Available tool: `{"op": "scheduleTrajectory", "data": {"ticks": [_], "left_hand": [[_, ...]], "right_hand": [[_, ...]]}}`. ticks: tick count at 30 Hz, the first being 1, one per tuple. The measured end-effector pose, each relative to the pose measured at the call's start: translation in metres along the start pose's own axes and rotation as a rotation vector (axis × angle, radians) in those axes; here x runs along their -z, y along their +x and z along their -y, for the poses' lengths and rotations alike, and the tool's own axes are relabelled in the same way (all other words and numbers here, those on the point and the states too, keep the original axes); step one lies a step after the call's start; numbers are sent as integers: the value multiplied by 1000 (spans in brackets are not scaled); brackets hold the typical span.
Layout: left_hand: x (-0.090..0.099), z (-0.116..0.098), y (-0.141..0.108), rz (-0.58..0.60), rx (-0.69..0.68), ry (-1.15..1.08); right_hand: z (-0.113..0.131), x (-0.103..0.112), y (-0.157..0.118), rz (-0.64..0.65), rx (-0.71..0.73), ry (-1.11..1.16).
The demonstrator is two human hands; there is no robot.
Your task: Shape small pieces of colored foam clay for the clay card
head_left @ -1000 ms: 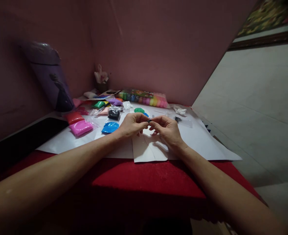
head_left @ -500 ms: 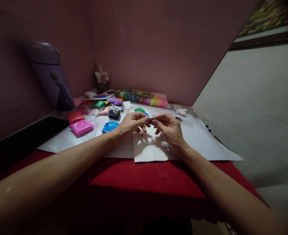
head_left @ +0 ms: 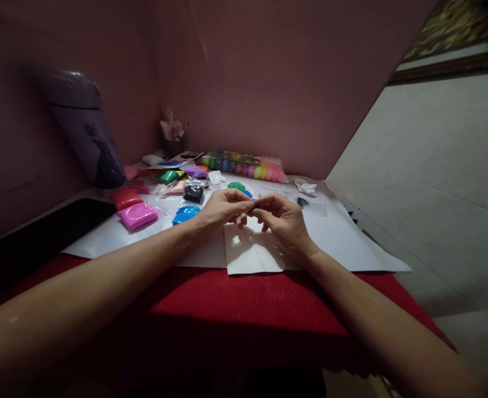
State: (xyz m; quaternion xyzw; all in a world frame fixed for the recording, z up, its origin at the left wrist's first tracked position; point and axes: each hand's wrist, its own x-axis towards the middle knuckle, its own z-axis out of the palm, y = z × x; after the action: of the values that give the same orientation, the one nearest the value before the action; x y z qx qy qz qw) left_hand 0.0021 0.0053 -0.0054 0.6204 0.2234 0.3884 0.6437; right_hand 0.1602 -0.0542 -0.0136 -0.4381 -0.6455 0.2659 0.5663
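A small lump of black clay (head_left: 256, 205) is pinched between the fingertips of both hands, mostly covered by them. My left hand (head_left: 227, 207) grips it from the left with thumb and forefinger. From the other side my right hand (head_left: 283, 218) holds it the same way. Beneath them lies a sheet of white paper (head_left: 254, 257), shaded by the hands. Just behind the fingers, partly hidden, are a green clay piece (head_left: 236, 186) and a bit of blue clay (head_left: 248, 194). To the left sit a bag of black clay (head_left: 194, 192) and a bag of blue clay (head_left: 186, 214).
Pink (head_left: 138, 216) and red (head_left: 125, 199) clay bags lie at the left, near a dark flat slab (head_left: 53, 232). A long pack of coloured clay (head_left: 244, 166) rests against the wall. Crumpled tissue (head_left: 305, 186) is at the back right. A red cloth (head_left: 244, 298) covers the table.
Both hands stay in nearly the same place. The fingers have shifted slightly around the black clay, which now shows less between the fingertips.
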Motion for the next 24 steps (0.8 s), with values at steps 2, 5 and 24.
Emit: {"op": "scheduleTrajectory", "data": {"ticks": [2,5,24], "left_hand": [[-1,0,-1,-4,6,-2],[-2,-1,-3,33,51,-28],[-3,-3,-1,-11,51,-55]], "right_hand": [[-1,0,0,-6,3,10],[-3,1,1,-23,9,11],[5,-2,0,-16,-19,59]]}}
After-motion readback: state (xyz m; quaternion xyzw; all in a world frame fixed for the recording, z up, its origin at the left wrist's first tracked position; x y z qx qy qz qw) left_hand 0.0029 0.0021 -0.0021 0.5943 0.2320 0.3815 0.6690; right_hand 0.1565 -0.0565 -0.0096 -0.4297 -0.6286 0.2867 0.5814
